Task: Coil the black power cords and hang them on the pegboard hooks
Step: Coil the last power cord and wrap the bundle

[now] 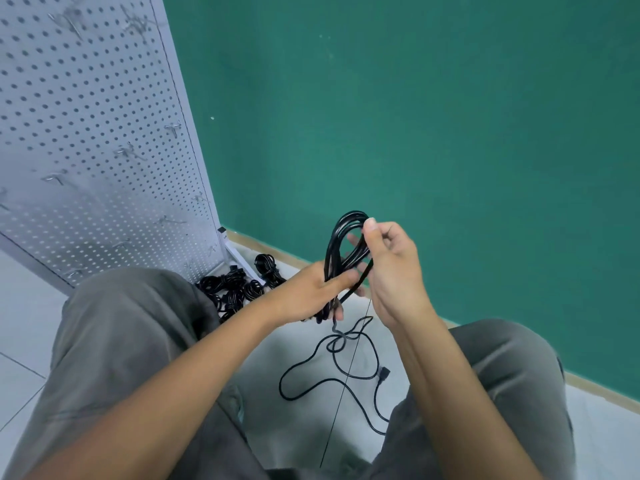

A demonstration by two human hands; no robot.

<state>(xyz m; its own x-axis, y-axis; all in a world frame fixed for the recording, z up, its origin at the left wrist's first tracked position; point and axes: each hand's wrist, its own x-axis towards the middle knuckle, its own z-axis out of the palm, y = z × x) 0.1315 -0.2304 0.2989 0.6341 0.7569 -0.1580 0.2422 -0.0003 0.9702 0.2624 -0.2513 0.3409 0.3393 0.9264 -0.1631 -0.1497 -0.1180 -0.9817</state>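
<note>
The left hand [320,292] gripped the lower part of a bundle of loops of the black power cord [346,247], fingers curled round the gathered strands at the centre of the frame. The right hand [391,268] pinched the top of the loops between thumb and fingers, just right of centre. From the left hand the cord's free tail [346,368] dropped to the floor [20,323] in loose curves, ending in a plug [383,373] lower right of centre.

The cord looked light and limp yet springy: its loops held a rounded arch and would likely spring open if let go. It probably handled best held at the gathered waist, where all strands crossed, with the smooth jacket apt to slip through a loose grasp.

No container showed. A pile of cords [235,289] lay on the floor at the foot of the pegboard [86,133], left of centre; its hooks [128,152] carried nothing.
</note>
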